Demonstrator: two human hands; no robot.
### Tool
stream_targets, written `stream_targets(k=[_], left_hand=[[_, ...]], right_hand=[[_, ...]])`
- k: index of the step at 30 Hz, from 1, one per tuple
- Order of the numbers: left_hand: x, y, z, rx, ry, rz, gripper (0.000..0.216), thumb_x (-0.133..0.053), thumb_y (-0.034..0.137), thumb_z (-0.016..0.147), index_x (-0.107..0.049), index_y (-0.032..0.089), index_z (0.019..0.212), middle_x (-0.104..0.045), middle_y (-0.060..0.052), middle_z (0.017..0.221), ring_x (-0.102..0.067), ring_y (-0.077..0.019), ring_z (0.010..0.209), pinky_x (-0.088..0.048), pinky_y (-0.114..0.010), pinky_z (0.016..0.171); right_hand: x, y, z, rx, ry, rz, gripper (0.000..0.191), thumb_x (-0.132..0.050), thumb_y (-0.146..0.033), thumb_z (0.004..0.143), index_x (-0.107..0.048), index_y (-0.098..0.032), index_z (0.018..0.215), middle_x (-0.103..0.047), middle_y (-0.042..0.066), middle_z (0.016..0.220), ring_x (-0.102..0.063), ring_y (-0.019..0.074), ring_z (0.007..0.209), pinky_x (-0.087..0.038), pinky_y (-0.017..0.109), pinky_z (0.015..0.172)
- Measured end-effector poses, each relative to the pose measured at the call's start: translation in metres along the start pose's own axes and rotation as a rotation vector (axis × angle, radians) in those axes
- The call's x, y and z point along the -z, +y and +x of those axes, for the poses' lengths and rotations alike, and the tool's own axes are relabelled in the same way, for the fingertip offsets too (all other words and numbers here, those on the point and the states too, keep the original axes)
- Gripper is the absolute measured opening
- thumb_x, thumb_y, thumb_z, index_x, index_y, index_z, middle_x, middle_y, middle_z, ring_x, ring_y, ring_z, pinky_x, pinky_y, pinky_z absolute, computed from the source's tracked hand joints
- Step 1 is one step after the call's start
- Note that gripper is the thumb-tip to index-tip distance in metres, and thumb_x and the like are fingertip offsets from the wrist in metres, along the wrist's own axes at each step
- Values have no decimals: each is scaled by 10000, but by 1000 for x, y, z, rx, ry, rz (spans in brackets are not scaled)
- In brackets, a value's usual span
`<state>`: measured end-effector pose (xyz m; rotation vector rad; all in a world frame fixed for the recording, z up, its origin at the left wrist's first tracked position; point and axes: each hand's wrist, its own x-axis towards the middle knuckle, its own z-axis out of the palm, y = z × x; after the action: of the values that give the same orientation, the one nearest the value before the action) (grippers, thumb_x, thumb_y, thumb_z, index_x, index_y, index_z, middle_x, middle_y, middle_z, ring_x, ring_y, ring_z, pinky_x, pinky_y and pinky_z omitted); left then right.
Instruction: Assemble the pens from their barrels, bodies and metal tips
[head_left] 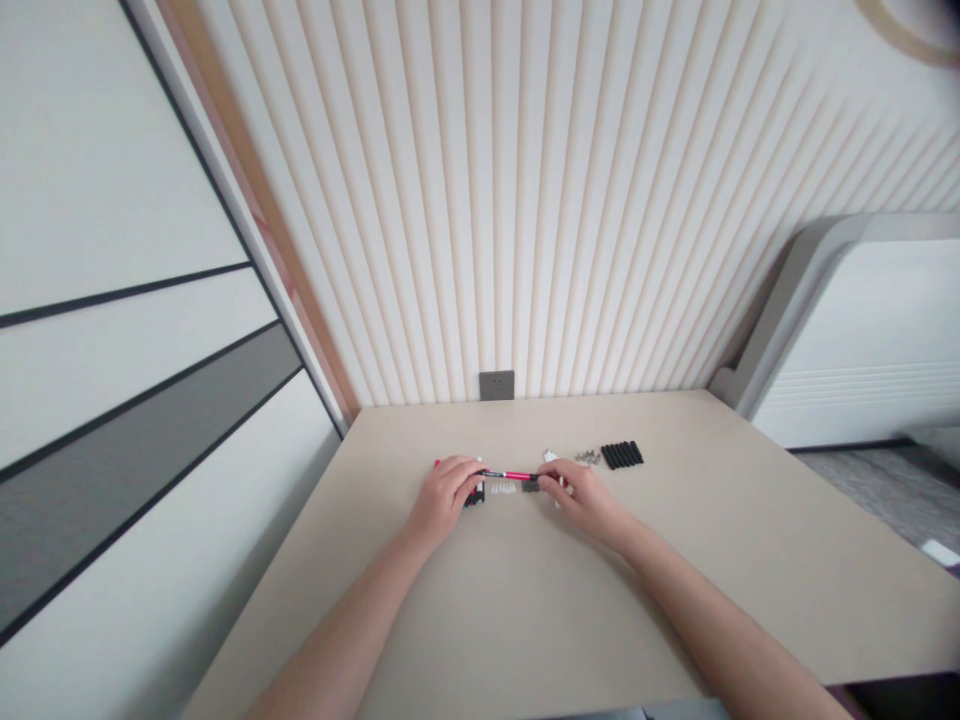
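A slim pink-and-black pen (pixel 516 476) is held level across the middle of the table, one end in each hand. My left hand (pixel 444 492) pinches its black left end, and my right hand (pixel 579 497) has fingertips closed on its dark right end. Beside and partly beneath my left hand lie black, white and pink pen parts (pixel 475 496). Just below the pen is a row of small clear or whitish pieces (pixel 503 489). A small dark piece (pixel 530 486) rests near my right fingertips. White pieces (pixel 550 456) show behind my right hand, partly covered.
Several black tubes (pixel 622 455) lie side by side to the right, next to small metallic pieces (pixel 589 457) too small to name. The beige table (pixel 480 610) meets a ribbed wall with a dark socket (pixel 496 385). A white cabinet (pixel 187 480) borders the left; a padded headboard (pixel 862 330) stands right.
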<state>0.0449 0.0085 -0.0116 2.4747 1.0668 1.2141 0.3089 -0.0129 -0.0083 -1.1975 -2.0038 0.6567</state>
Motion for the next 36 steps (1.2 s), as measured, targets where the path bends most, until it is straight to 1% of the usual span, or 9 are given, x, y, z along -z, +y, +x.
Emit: stream_targets(k=[4, 7, 9, 12, 17, 21, 25, 30, 36], left_hand=[[0, 0, -1, 11, -3, -4, 223, -459, 276, 988, -656, 199, 1060, -699, -76, 1029, -654, -193, 973, -520, -325, 876], [0, -1, -1, 10, 3, -5, 220, -465, 277, 984, -661, 210, 1061, -702, -73, 1029, -656, -193, 967, -523, -327, 877], [0, -1, -1, 7, 3, -3, 218, -469, 275, 982, -663, 212, 1059, -704, -70, 1025, -658, -193, 960, -525, -328, 873], [0, -1, -1, 5, -1, 2, 216, -475, 273, 978, -666, 212, 1056, -704, -70, 1020, -658, -192, 958, -527, -326, 867], [-1, -1, -1, -8, 1, 10, 221, -476, 277, 976, -675, 220, 1052, -710, -64, 996, -658, -190, 947, -526, -330, 867], [-2, -2, -1, -5, -5, 15, 217, -477, 273, 975, -675, 221, 1047, -709, -62, 1008, -655, -190, 959, -522, -334, 878], [-2, -2, -2, -3, -6, 15, 214, -478, 270, 975, -672, 220, 1050, -708, -63, 1004, -653, -190, 958, -523, -333, 875], [-2, -2, -2, -5, -8, 22, 219, -473, 268, 977, -673, 225, 1058, -709, -61, 1007, -652, -189, 965, -523, -336, 878], [-2, -3, -2, 0, -15, 17, 216, -476, 273, 978, -673, 226, 1050, -709, -58, 1011, -652, -189, 971, -517, -335, 887]], right_hand=[[-2, 2, 0, 1, 28, 27, 213, -545, -368, 909, -595, -204, 1036, -653, 35, 891, -560, 168, 785, -416, 278, 684], [-3, 4, 0, -15, -38, 8, 275, -429, -375, 970, -628, -195, 916, -644, 33, 797, -557, 159, 722, -398, 277, 664], [-4, 4, 0, -33, -37, -8, 242, -460, -370, 955, -613, -196, 887, -627, 18, 756, -540, 153, 683, -387, 271, 644], [-4, 3, 0, -31, -9, 0, 219, -566, -367, 896, -578, -209, 1047, -636, 3, 801, -537, 154, 694, -392, 265, 643], [-3, -2, 0, -17, -72, 10, 235, -443, -356, 961, -626, -209, 954, -632, 5, 753, -533, 146, 660, -382, 270, 634], [-2, -4, 0, -32, -63, 11, 257, -512, -366, 926, -588, -218, 1122, -639, 6, 789, -540, 157, 689, -398, 278, 655], [-2, -5, 0, -8, -78, 14, 206, -479, -336, 941, -632, -207, 992, -665, 33, 856, -553, 161, 724, -400, 281, 664], [-1, -7, 0, -14, -38, 29, 224, -507, -350, 930, -611, -209, 1070, -648, 19, 813, -545, 155, 690, -406, 276, 645], [-4, -4, 1, -17, -15, -1, 136, -539, -306, 899, -608, -206, 960, -636, 14, 806, -540, 156, 694, -399, 268, 625]])
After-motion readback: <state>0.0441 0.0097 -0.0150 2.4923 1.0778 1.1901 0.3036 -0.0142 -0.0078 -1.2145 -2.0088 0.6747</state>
